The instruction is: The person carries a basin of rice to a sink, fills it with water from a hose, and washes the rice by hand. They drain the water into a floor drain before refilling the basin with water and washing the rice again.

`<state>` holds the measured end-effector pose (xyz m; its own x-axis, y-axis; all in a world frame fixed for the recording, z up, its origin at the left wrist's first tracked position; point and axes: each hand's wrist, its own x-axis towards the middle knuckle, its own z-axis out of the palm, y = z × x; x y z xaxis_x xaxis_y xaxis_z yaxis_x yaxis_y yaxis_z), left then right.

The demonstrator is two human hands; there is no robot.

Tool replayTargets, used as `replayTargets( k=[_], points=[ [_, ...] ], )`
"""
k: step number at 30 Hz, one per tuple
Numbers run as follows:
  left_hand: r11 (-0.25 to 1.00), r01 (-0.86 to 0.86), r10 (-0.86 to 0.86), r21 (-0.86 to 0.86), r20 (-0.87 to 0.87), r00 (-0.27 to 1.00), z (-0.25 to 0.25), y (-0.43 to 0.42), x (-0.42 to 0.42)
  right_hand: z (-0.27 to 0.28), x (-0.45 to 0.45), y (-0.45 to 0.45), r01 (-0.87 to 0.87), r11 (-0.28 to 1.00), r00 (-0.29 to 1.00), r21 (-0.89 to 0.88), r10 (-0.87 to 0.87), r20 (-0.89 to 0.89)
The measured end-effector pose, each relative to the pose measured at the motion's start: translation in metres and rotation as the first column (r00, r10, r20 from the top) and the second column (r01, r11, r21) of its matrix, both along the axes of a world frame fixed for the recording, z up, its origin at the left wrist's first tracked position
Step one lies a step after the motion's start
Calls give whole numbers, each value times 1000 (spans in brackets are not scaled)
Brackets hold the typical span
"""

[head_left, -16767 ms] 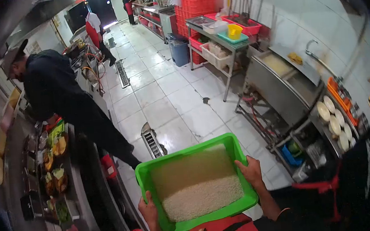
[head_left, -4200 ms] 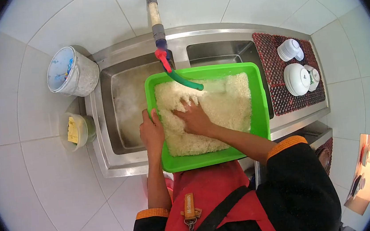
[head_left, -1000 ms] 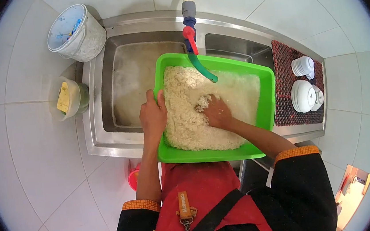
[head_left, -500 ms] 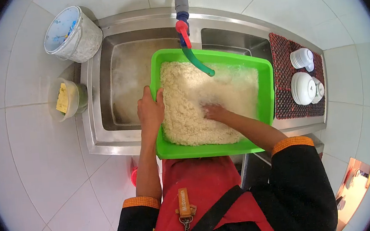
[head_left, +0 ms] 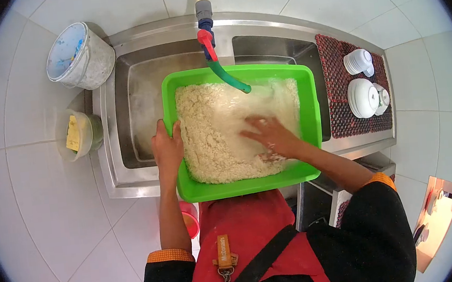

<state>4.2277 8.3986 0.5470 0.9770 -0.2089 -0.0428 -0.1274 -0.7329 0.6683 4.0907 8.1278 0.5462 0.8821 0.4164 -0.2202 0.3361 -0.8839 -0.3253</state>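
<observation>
A green basin [head_left: 315,116] rests over the double sink, with wet rice [head_left: 210,148] and cloudy water inside. My left hand [head_left: 168,146] grips the basin's left wall, thumb over the rim. My right hand [head_left: 274,138] is inside the basin at the water's surface, fingers spread and a little blurred, holding nothing. The green hose [head_left: 225,78] on the tap ends above the basin; its red valve handle [head_left: 206,42] is just above the hose.
A white bucket [head_left: 93,64] and a clear container with a yellow sponge [head_left: 73,135] are at the sink's left. Stacked white bowls [head_left: 362,98] and cups [head_left: 357,61] sit on a dark red mat [head_left: 337,84] at right. A pink container [head_left: 190,223] is below the sink.
Half a second ago my right hand was sunk in the rice and water near the middle; now it is raised to the surface with fingers spread. My left hand keeps its hold.
</observation>
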Motion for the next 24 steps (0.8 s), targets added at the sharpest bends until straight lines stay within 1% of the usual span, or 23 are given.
replayTargets(
  k=[1,3,5,7,8,9,10,11,12,13,14,15,16,17,18,19,20,21,23,24],
  points=[
    [1000,-1,1,1,-3,1000,0,0,0,10,-2,-5,-1,1000,1000,1,1,-3],
    [1000,-24,23,-16,-39,999,-1,0,1,22,-2,-10,36,986,989,-162,-58,-134],
    [1000,-24,23,-13,-19,1000,1,-1,-2,9,-6,-1,-1,989,990,-149,-20,-138],
    [999,-36,36,-8,5,999,1,-2,-2,-24,-5,5,-51,989,990,-135,32,-138],
    [999,-51,51,11,-22,998,1,-3,-1,-56,-4,7,-23,998,954,-64,2,-301],
    [998,-63,65,28,-46,997,1,-3,0,-92,-4,9,18,1000,890,-1,-17,-455],
    [997,-71,72,33,-45,996,2,-3,-2,-133,-23,4,88,981,940,172,-24,-341],
    [996,-66,68,53,-37,997,3,-4,-2,-179,-41,-3,134,928,973,347,-57,-224],
    [996,-60,62,71,-26,998,4,-5,-1,-228,-41,-3,22,992,939,127,23,-344],
    [996,-64,65,70,-18,998,6,-6,-1,-275,-42,-3,-177,981,874,-80,119,-471],
    [996,-76,79,56,-52,996,9,-7,-2,-321,-41,-3,-401,893,775,-205,211,-595],
    [995,-87,91,43,-89,992,11,-7,-2,-297,-30,3,-403,891,779,-209,213,-590],
    [995,-91,94,42,-83,992,10,-8,-1,-247,-12,17,-329,715,928,-616,366,-71],
    [996,-87,89,35,-77,993,7,-7,-1,-205,5,32,8,530,698,-848,604,384],
    [996,-81,83,30,-73,994,4,-5,-2,-189,15,42,10,532,695,-847,605,388],
    [996,-86,88,33,-68,994,3,-4,-2,-178,26,50,37,961,899,-274,87,428],
    [997,-78,80,23,-83,993,3,-3,-1,-164,34,57,281,876,942,392,-330,62],
    [997,-72,73,11,-97,993,3,-3,0,-144,39,61,273,877,944,396,-323,65],
    [997,-79,78,-1,-104,991,1,-2,1,-95,49,66,314,929,938,197,-336,91],
    [997,-73,70,-15,-114,991,1,-2,2,-72,55,66,310,930,939,199,-333,92]
  ],
)
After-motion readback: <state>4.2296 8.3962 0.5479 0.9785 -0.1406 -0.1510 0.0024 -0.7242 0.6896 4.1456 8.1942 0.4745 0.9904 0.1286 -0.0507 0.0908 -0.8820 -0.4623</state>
